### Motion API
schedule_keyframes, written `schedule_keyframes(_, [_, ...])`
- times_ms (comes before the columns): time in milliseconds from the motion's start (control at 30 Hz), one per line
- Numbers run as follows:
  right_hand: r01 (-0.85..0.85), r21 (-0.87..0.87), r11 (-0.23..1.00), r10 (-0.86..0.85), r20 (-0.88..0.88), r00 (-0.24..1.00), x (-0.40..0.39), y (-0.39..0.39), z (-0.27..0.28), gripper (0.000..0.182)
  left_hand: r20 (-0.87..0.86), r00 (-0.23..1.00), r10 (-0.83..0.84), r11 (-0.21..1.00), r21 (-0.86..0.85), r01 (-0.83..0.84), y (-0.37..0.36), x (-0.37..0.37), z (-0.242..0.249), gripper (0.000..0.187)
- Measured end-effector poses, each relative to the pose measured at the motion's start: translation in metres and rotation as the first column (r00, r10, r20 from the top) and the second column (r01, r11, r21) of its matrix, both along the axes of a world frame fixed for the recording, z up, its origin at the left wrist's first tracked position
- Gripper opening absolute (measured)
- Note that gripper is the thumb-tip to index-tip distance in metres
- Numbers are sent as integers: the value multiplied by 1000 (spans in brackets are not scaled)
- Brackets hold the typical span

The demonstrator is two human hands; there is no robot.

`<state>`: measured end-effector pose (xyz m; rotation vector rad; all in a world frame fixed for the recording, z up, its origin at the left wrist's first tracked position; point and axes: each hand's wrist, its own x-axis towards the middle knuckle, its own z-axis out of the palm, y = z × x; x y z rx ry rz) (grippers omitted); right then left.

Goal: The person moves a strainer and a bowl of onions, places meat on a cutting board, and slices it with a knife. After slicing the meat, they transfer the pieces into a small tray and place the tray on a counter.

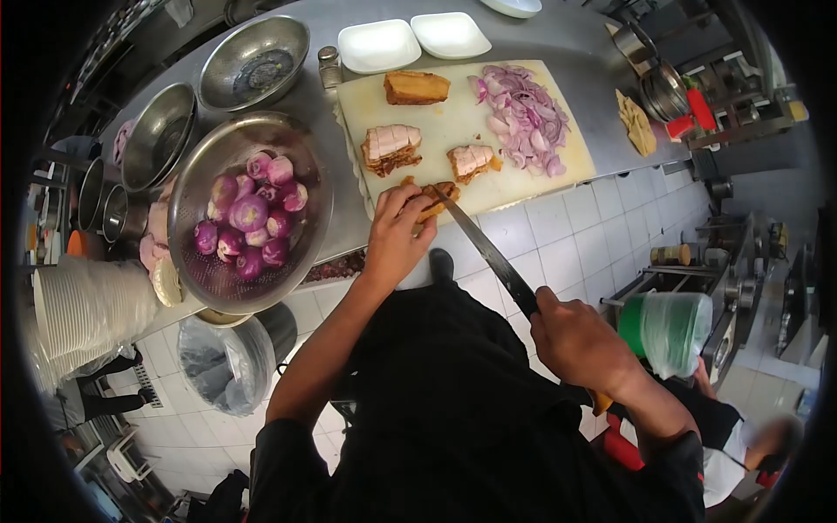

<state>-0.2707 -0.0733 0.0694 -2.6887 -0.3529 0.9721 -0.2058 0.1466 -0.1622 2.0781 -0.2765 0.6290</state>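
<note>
My left hand presses a browned piece of meat against the near edge of the white cutting board, its fingers curled over the piece. In my right hand is a long knife, gripped by the handle, its tip end touching that same piece. Farther up the board lie a sliced meat portion, a smaller sliced portion and an uncut browned block. A heap of sliced red onion covers the right part of the board.
Left of the board, a perforated metal colander holds several peeled red onions. Metal bowls and two white dishes stand behind. A lined bin is below the table. Another person is at lower right by a green bucket.
</note>
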Motion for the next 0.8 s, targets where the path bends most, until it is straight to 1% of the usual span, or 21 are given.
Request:
schedule_keyframes(100, [8,-2,1000,-8,-18,1000,4,6,-12,17,8,1000,-3,1000,9,2,0,0,0,29])
schedule_keyframes(200, [58,-50,997,-61,-51,997,10,16,-18,17,-3,1000,-8,1000,12,8,1,0,3,29])
schedule_keyframes(300, [20,-108,994,-24,-38,999,12,17,-11,17,-4,999,-36,999,18,36,0,0,0,29])
schedule_keyframes(400, [21,-108,994,-26,-43,999,13,20,-34,16,-14,998,-59,998,19,59,3,2,-2,29])
schedule_keyframes(500, [76,-24,997,-76,24,997,7,25,-63,16,-29,998,-60,998,15,60,7,5,1,29])
schedule_keyframes(533, [46,19,999,-48,82,996,2,20,-71,16,-43,997,-71,997,8,71,5,2,1,29])
schedule_keyframes(633, [-45,-120,992,53,58,997,-2,14,-70,18,-22,998,-52,998,19,52,2,1,1,30])
schedule_keyframes(667, [-5,-105,994,8,28,1000,-3,14,-59,17,-17,998,-56,998,24,57,3,1,0,30])
schedule_keyframes(733, [77,-85,993,-80,-36,996,2,20,-17,16,-8,998,-65,997,31,65,2,3,2,31])
schedule_keyframes(800, [23,25,999,-23,24,999,4,12,-6,17,-2,995,-96,995,28,96,1,8,3,30])
